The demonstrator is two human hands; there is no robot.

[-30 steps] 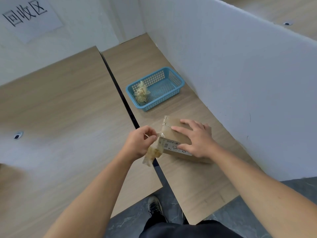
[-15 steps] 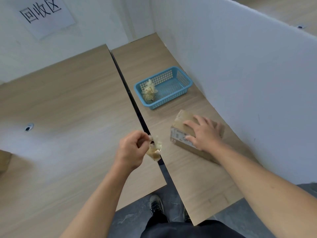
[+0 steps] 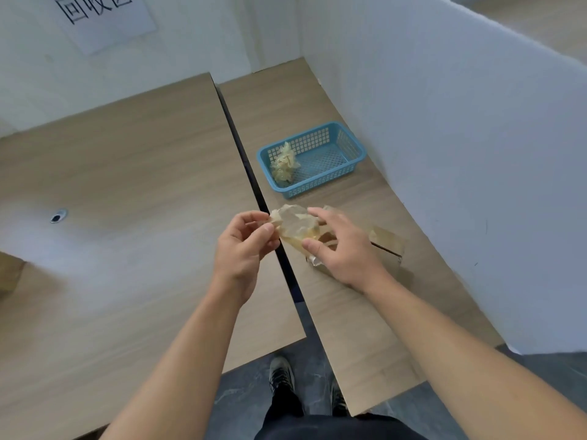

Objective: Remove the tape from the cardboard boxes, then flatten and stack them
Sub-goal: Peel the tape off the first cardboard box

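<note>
A crumpled strip of clear, yellowish tape [image 3: 297, 228] hangs in the air between my two hands, above the gap between the tables. My left hand [image 3: 243, 249] pinches its left end between thumb and fingers. My right hand [image 3: 341, 249] grips its right side with thumb below and fingers above. A small cardboard box [image 3: 386, 241] lies on the right table behind my right hand, which hides most of it. Neither hand touches the box.
A blue plastic basket [image 3: 349, 163] with a wad of removed tape [image 3: 284, 163] stands on the right table beyond the box. A white partition wall [image 3: 460, 154] runs along that table's right side. Another cardboard piece [image 3: 9, 274] shows at the far left edge.
My left hand pulled the tape free of the box and lifted it. My right hand left the box top and took hold of the tape too.
</note>
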